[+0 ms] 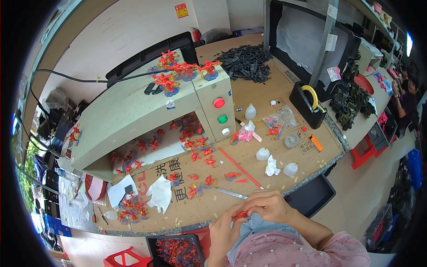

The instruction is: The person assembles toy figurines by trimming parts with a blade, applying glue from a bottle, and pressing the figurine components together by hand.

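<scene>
Close to my body, at the table's front edge, my left hand (225,228) and my right hand (269,206) meet around a small red figurine (240,215). Fingers of both hands are closed on it, hiding part of it. Just beyond them lies a craft knife (230,193) with a long thin blade. A red rod (240,167) lies slanting across the cardboard behind the knife. Several other red figurines, some with blue bases, are scattered to the left, such as one figurine (231,176) near the rod.
A pale box-shaped machine (133,107) with red and green buttons stands at the back left, figurines on and inside it. White squeeze bottles (263,154), a tape dispenser (308,104) and black parts (244,62) lie right and behind. A figurine-filled tray (175,251) sits below the edge.
</scene>
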`<state>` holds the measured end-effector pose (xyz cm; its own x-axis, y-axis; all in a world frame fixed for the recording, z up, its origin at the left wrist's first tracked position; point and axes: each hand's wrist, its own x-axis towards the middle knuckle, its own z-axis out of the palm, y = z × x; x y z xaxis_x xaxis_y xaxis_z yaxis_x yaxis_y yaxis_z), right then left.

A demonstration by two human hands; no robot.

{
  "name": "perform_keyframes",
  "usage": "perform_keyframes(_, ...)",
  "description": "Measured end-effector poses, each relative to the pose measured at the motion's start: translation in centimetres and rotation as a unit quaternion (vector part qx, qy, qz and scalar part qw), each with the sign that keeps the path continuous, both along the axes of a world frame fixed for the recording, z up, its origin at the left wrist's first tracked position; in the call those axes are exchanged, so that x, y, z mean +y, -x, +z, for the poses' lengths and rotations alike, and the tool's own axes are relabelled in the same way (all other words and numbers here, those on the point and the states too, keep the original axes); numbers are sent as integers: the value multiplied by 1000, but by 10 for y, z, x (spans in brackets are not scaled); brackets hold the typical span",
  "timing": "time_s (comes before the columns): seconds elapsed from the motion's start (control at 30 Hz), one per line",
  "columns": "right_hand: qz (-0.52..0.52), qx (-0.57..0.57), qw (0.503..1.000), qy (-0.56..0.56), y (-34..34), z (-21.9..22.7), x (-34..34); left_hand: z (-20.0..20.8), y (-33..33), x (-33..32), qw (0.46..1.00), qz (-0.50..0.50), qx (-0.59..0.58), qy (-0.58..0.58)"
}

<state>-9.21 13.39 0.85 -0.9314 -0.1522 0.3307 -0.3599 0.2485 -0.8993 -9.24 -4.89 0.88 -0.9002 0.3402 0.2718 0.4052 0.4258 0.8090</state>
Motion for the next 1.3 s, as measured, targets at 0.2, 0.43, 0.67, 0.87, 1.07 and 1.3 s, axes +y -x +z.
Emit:
perform_keyframes(0.2,4,7,1000,-5,0,0,0,0,-1,0,1000,1,28,9)
perform_keyframes(0.43,-2,-3,1000,15,-3,-2,-2,1,6,3,1000,-2,18,16)
perform_keyframes(0.67,-2,-16,1000,6,4,-4,2,-2,6,2,999,-16,32,14)
perform_keyframes(0.87,-15,-3,1000,0,0,-2,-2,-1,2,0,999,-18,38,12)
perform_keyframes(1.07,-9,-8,1000,-6,2,-4,-4,-4,1,-4,999,-14,38,6)
perform_keyframes(1.3,-19,13,1000,-15,5,-1,-5,-8,5,-3,1000,-4,2,-18)
